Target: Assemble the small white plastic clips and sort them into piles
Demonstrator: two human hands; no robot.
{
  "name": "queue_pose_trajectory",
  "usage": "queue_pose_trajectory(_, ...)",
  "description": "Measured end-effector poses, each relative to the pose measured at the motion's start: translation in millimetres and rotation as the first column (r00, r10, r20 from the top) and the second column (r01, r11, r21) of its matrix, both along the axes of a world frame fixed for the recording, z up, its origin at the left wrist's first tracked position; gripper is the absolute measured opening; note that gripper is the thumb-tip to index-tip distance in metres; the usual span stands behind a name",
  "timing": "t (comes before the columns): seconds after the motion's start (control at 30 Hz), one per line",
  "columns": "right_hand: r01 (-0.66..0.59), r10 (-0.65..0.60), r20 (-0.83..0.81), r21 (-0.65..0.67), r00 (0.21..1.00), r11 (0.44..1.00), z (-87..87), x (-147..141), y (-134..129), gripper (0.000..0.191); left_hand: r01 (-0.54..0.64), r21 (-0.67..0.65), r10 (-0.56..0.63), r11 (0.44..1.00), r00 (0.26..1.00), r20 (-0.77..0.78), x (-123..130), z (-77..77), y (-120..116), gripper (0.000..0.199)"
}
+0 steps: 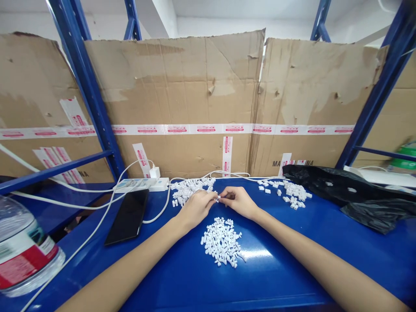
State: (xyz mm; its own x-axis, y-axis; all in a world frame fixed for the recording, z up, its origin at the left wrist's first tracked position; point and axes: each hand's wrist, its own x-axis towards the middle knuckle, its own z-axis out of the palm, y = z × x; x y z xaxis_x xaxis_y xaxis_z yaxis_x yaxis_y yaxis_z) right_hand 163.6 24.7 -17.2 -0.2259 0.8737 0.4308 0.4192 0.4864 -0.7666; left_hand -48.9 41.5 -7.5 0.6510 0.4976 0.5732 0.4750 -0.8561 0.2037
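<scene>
Between the fingertips of the 2 bare hands is a small white piece point(218, 199): the left hand point(197, 205) pinches it from its side and the right hand point(239, 201) grips it with thumb and forefinger from the other, the tips nearly meeting over it. The piece is so small and so covered by fingers that its shape, and whether it is 1 part or 2 joined, cannot be told. It is held above the blue tabletop point(276, 281), among 3 groups of white plastic parts. Just behind and to the left of the left hand lies a spread-out heap of white parts point(186, 189), partly hidden by that hand. Nearer the body, between the forearms, sits a rounded pile of small white bits point(222, 242). Beyond the right hand is a looser scatter of blocky white pieces point(295, 193), next to a crumpled black plastic bag point(325, 184). On the left, a dark phone point(127, 216) lies flat near a white power strip point(159, 184) with a charger point(155, 173) plugged in, and white cables run around them. A clear bottle with a red and white label point(26, 255) stands at the left edge. Taped cardboard sheets point(182, 95) stand along the back, between blue metal posts point(91, 91).
</scene>
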Motion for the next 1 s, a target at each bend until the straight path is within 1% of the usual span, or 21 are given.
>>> queue_pose_trajectory(0.1, 0.003, -0.003, 0.006, 0.002, 1.0, 1.0, -0.9, -1.3, -0.3, 0.013, -0.006, 0.026, 0.006, 1.0, 1.0, -0.022, 1.2, 0.0, -1.3, 0.016)
queue_pose_trajectory(0.33, -0.014, 0.014, -0.004, -0.031, 1.0, 0.999, 1.8, -2.7, -4.0, 0.014, -0.038, 0.005, 0.038, 0.999, 0.999, -0.025, 0.2, -2.2, 0.1, 0.015)
queue_pose_trajectory(0.47, -0.007, 0.008, 0.017, -0.021, 1.0, 1.0, 2.4, -2.9, -4.3, 0.013, -0.034, 0.038, 0.034, 0.999, 0.999, -0.018, 0.4, -1.4, 0.2, 0.016)
queue_pose_trajectory(0.63, -0.011, 0.011, 0.047, -0.002, 0.999, 1.0, 2.5, -3.8, -4.5, 0.013, -0.043, 0.106, 0.05, 0.993, 0.997, -0.06, 1.4, 2.2, -2.4, 0.016)
queue_pose_trajectory(0.77, -0.014, 0.013, 0.066, 0.014, 0.998, 1.0, 4.1, -4.6, -5.8, 0.01, -0.071, 0.113, 0.081, 0.991, 0.992, -0.094, 2.1, 4.4, -4.9, 0.014)
queue_pose_trajectory(1.0, -0.031, 0.022, 0.138, 0.069, 0.99, 0.997, 6.5, -6.5, -9.8, 0.006, -0.088, 0.126, 0.102, 0.988, 0.989, -0.111, 2.1, 4.7, -7.0, 0.016)
